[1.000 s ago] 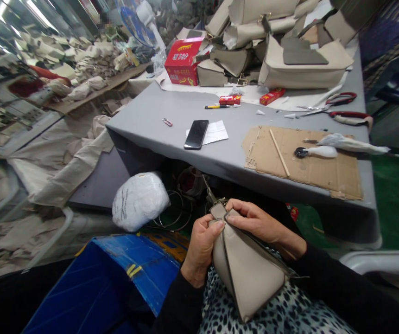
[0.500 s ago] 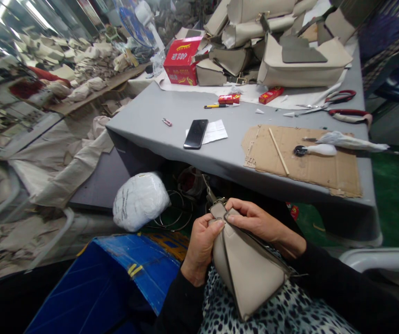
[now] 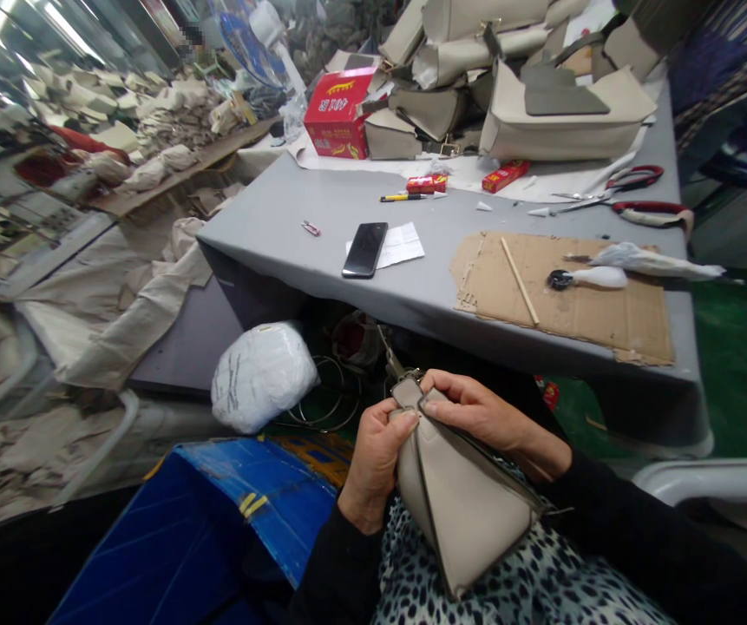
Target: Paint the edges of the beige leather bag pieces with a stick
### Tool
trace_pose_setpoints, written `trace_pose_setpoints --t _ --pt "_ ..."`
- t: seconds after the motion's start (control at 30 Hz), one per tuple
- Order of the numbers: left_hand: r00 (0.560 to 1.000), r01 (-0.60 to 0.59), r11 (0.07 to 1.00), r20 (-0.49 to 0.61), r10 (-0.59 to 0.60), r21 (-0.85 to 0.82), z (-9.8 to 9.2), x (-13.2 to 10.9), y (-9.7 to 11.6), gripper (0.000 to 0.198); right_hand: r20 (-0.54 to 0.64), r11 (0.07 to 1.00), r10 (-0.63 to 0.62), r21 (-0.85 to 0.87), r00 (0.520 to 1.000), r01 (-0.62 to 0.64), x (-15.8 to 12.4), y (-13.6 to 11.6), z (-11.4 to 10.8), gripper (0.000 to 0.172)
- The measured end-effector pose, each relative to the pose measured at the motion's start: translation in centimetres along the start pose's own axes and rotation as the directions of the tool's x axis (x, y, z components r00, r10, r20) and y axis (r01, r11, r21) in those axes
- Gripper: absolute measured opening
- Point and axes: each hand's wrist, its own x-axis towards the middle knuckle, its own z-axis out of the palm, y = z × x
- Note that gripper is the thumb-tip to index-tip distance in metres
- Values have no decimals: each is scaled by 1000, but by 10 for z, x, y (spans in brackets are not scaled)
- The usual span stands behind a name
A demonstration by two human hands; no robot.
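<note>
Handbag point(image 3: 470, 512) rested on the lap, below the table point(image 3: 295, 226). Left hand point(image 3: 373, 464) and right hand point(image 3: 477, 412) pinched its top corner, apparently pressing the seam. Any next move called for a steady grip.

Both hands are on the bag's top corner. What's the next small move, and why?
Probably press the corner flat between the thumbs: left hand and right hand both pinch the bag at its top corner, with its body resting on the lap.
</note>
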Motion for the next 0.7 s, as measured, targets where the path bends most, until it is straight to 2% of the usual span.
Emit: trace_pose_setpoints --t 0.57,0.7 --pt "1000 8 1000 12 -8 18 -3 2 -1 28 -9 999 27 27 1000 -27 -1 1 1 32" --pt "1000 14 1000 26 -14 24 -5 1 -1 30 38 997 37 64 999 -39 0 -4 -3 31"
